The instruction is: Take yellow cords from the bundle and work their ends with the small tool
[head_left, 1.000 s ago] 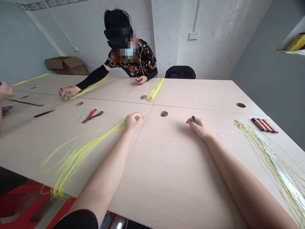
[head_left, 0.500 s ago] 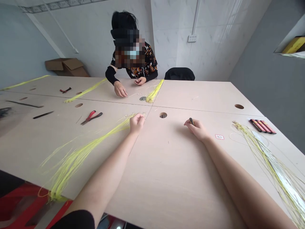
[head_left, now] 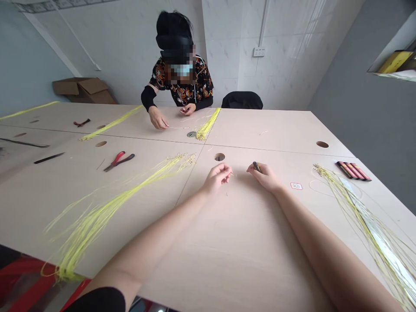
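Note:
Over the middle of the table [head_left: 208, 247], my left hand [head_left: 218, 178] is closed in a pinch. A small, thin gold-coloured piece [head_left: 232, 174] sticks out from its fingertips. A short way to its right, my right hand [head_left: 264, 177] rests on the table, closed around a small black tool [head_left: 256, 166] with a yellowish stripe; the fingers hide most of it. The two hands are apart. To the left lies a bundle of yellow cords [head_left: 130, 193], with small gold-coloured ends near my left hand. Another cord bundle [head_left: 344, 195] lies right of my right arm.
Red-and-black pliers [head_left: 118, 161] lie on the left, near black tweezers [head_left: 49, 157]. A round hole [head_left: 219, 157] is just beyond my hands. A small label [head_left: 296, 186] and several dark red tubes [head_left: 353, 171] lie right. A co-worker [head_left: 182, 82] works across the table.
My left hand has moved right, from the gold-coloured ends of the left bundle toward my right hand, with a small gold-coloured piece now showing in its pinch. My right hand still holds the black tool.

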A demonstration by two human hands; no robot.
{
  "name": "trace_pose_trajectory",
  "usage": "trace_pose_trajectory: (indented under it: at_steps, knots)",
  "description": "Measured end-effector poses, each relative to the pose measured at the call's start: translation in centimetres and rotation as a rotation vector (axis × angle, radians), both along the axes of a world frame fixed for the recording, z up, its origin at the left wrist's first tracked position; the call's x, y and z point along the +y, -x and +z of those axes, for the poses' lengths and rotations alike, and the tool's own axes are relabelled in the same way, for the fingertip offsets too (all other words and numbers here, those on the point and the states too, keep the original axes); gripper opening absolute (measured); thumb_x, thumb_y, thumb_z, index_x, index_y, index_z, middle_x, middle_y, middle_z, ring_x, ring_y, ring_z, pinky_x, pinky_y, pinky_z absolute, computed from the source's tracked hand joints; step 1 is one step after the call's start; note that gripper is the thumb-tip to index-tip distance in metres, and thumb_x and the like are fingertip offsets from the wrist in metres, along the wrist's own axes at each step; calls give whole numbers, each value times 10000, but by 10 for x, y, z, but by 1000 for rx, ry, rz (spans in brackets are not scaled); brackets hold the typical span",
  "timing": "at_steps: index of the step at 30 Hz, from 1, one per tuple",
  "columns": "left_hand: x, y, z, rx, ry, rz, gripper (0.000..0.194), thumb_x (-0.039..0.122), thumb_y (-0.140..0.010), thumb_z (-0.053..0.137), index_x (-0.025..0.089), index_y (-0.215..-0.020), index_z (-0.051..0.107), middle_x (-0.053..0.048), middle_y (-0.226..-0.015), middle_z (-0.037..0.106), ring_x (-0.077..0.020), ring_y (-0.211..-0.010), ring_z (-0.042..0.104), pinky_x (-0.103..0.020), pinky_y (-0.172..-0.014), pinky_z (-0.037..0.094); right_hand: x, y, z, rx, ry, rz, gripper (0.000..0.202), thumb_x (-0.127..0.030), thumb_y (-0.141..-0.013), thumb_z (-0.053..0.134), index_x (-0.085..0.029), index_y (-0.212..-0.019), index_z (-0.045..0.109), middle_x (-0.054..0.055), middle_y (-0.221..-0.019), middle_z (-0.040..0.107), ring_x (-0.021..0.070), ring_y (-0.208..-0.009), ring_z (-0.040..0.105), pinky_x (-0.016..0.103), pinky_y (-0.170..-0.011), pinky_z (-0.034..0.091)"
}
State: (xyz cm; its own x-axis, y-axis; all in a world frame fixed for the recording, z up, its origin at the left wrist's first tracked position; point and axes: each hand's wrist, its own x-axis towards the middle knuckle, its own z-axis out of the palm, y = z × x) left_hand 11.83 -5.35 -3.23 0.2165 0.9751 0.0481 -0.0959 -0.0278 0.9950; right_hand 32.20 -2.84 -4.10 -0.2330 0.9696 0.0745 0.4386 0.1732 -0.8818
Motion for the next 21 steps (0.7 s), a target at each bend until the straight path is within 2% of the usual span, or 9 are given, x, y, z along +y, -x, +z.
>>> trace_pose_trajectory:
  at_steps: [2,4,7,11,13,17,21]
  knots:
    - [-5,-7,-7,47,11,-114,199,350,-746,557,161,-708,506,29,-606,472,-70,-518,423,-198,-492,309,1,0,0,2,-17,5,248,-379,-762,484,-160,-764,599,-37,-538,415,112,-520,369,257,-547,299]
    - [-6,-9,-15,135,-22,-176,199,354,-772,539,164,-720,516,24,-631,476,-79,-546,420,-204,-500,307,1,1,1,1,-29,11,248,-379,-761,480,-159,-756,594,-25,-571,456,118,-544,393,258,-561,315]
    - [-4,-9,-20,178,-53,-175,187,349,-796,520,169,-745,521,22,-659,485,-82,-568,411,-211,-527,314,1,2,0,-16,-45,23,240,-369,-757,472,-159,-748,589,1,-652,528,129,-599,441,259,-590,341]
    - [-2,-7,-17,134,-24,-128,179,339,-777,540,168,-729,517,29,-645,476,-78,-572,408,-212,-552,320,-3,4,-1,-8,-106,9,205,-326,-750,473,-158,-745,591,17,-702,566,134,-646,473,254,-605,351]
    - [-2,-7,-14,97,4,-91,194,349,-764,556,167,-715,514,33,-641,469,-73,-563,402,-209,-545,312,-7,7,0,10,-125,12,190,-318,-747,488,-159,-730,591,-3,-637,517,115,-589,431,244,-566,328]
    - [1,-7,-13,12,58,-19,206,355,-736,587,165,-708,515,39,-623,459,-62,-534,383,-203,-515,284,-16,16,2,86,-111,48,195,-354,-745,542,-167,-725,591,-58,-512,313,84,-486,291,230,-484,253]
    - [6,-6,-17,-52,67,36,213,354,-712,610,165,-698,513,48,-578,436,-59,-513,370,-199,-495,263,-23,27,-1,92,-141,120,210,-375,-727,594,-168,-753,574,-71,-513,296,76,-482,267,221,-475,238]
